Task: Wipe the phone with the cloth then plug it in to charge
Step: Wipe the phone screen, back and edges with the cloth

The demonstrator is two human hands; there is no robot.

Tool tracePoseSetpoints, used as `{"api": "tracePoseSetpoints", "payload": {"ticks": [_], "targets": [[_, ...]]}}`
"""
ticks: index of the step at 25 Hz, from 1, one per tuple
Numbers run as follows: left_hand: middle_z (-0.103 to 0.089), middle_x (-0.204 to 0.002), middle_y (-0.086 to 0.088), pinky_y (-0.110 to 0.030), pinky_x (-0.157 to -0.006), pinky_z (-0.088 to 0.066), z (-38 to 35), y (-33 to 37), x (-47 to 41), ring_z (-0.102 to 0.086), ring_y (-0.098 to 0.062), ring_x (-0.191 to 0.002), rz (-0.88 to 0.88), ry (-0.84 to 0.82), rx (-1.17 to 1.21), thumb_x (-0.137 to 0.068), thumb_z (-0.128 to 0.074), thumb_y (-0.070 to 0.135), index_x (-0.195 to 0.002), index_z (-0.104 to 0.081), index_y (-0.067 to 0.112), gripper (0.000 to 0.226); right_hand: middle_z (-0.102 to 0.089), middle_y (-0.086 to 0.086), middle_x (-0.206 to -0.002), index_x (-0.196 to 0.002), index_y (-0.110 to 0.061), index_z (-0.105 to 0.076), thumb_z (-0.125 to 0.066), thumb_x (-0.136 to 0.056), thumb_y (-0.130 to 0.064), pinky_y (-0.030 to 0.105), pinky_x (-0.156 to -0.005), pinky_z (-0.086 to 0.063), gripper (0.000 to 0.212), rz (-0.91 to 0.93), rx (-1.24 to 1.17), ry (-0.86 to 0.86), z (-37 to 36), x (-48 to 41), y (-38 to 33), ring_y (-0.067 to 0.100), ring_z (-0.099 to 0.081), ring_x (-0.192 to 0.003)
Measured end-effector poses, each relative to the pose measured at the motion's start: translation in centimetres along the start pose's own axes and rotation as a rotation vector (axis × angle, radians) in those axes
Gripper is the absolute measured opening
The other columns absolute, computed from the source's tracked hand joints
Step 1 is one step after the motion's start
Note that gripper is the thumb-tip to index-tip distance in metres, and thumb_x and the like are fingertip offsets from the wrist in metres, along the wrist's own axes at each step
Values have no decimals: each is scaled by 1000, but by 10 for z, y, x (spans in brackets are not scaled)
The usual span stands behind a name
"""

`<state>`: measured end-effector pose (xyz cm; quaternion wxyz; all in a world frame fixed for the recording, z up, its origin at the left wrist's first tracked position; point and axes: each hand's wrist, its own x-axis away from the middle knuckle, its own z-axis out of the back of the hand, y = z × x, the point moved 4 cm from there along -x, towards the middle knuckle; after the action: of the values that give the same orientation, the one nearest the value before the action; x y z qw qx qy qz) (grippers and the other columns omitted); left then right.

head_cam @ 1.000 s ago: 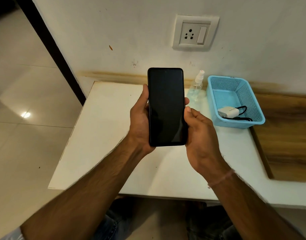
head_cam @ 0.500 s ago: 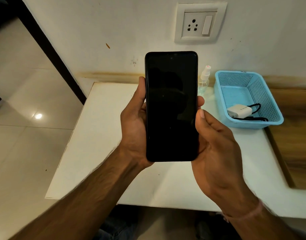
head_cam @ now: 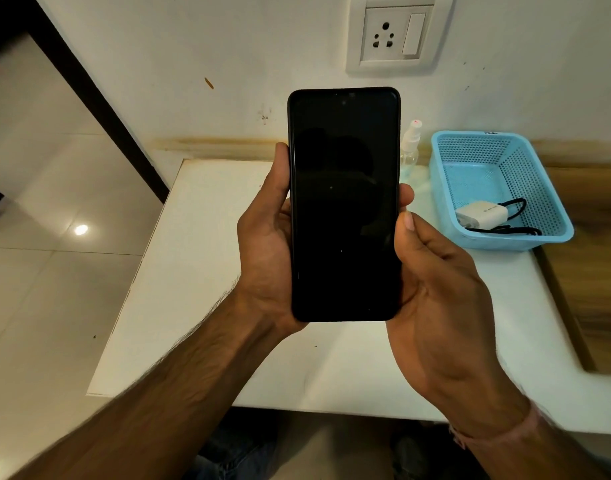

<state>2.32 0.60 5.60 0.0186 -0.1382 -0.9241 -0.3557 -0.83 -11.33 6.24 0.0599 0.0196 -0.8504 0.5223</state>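
Observation:
A black phone (head_cam: 343, 206) with a dark screen stands upright in the air above the white table (head_cam: 200, 278), screen facing me. My left hand (head_cam: 266, 244) grips its left edge, thumb along the side and fingers behind. My right hand (head_cam: 435, 289) holds the right edge with the thumb on the rim. A white charger (head_cam: 480, 216) with a black cable (head_cam: 511, 231) lies in the blue basket (head_cam: 546, 188) at the right. A wall socket (head_cam: 395, 32) with a switch is above. No cloth is in view.
A small clear spray bottle (head_cam: 412, 143) stands at the wall, partly behind the phone. A wooden surface (head_cam: 595, 271) adjoins the table on the right. Tiled floor (head_cam: 47, 271) lies to the left, with a dark door frame (head_cam: 99, 98). My legs show under the table's front edge.
Both hands have brought the phone up and nearer to the camera, so it looks larger. The grip on both edges is unchanged.

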Motion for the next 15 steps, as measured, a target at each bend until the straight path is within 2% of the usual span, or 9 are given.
{"api": "tracePoseSetpoints", "payload": {"ticks": [3, 6, 10, 13, 15], "targets": [[-71, -107, -16, -43, -80, -60, 2, -1, -2, -71, -33, -97, 28, -14, 1, -94, -41, 65, -131, -63, 11, 69, -71, -5, -107, -106, -28, -66, -57, -72, -45, 25, -80, -56, 39, -18, 87, 39, 4, -4, 4, 17, -67, -103], [-70, -113, -18, -46, -90, -57, 3, -4, -6, -69, -34, -102, 54, -52, -3, -93, -39, 67, -132, -63, 11, 72, -68, 0, -108, -103, -27, -66, -54, -74, -48, 31, -84, -55, 38, -20, 153, 39, 5, -7, 8, 18, -67, -103], [-69, -117, -20, -47, -94, -55, 10, -7, -16, -67, -35, -106, 37, -27, -52, -94, -40, 67, -133, -62, 8, 74, -69, 2, -100, -88, -26, -72, -52, -80, -44, 22, -74, -55, 28, -16, 116, 14, 1, -14, 12, 16, -69, -98], [-72, -111, -15, -44, -84, -58, 24, -7, -26, -71, -33, -98, -23, 135, -136, -96, -42, 65, -122, -70, 12, 66, -69, 8, -107, -98, -16, -68, -50, -92, -34, 32, -86, -55, 26, -43, 131, 55, 4, -26, 21, 22, -66, -104], [-74, -112, -13, -45, -84, -59, 33, -7, -31, -72, -33, -97, -31, 233, -203, -98, -40, 63, -118, -72, 13, 63, -72, 0, -100, -97, -16, -68, -47, -98, -28, 30, -84, -55, 24, -61, 141, 84, 4, -35, 27, 18, -68, -98]]}}
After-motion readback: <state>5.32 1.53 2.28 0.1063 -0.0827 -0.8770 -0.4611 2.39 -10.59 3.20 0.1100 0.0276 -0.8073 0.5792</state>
